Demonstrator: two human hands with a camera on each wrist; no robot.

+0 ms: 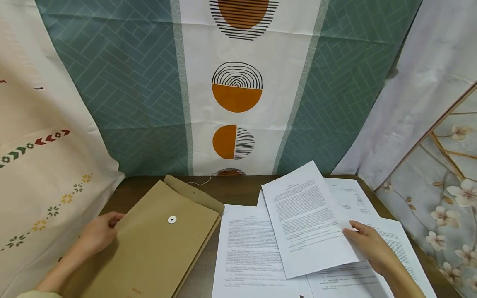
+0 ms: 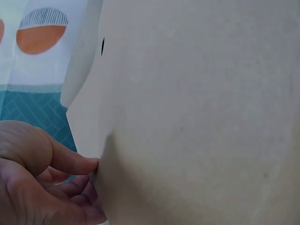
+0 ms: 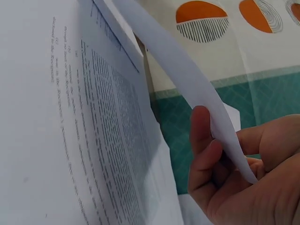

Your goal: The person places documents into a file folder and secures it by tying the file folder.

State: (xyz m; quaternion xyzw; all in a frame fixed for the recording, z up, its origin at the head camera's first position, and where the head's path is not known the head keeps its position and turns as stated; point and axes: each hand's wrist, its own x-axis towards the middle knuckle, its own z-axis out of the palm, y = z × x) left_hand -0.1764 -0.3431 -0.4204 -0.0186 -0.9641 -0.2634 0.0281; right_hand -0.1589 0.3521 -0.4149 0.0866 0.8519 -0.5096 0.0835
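At the left of the head view, my left hand (image 1: 98, 232) pinches the left edge of a brown paper envelope (image 1: 149, 248) with a white button (image 1: 172, 219). Its flap (image 1: 195, 194) is folded open at the top. In the left wrist view, the thumb and fingers of my left hand (image 2: 51, 173) grip the envelope's edge. On the right, my right hand (image 1: 376, 247) holds a printed sheet of paper (image 1: 303, 219) by its right edge, raised and tilted over other sheets. The right wrist view shows the right hand (image 3: 243, 173) with this sheet (image 3: 187, 75) between thumb and fingers.
Several printed sheets (image 1: 246, 248) lie overlapping on the dark table (image 1: 238, 190) under and around the raised one. A thin white string (image 1: 200, 183) trails from the envelope's flap. Patterned cloths (image 1: 143, 82) hang behind and at both sides.
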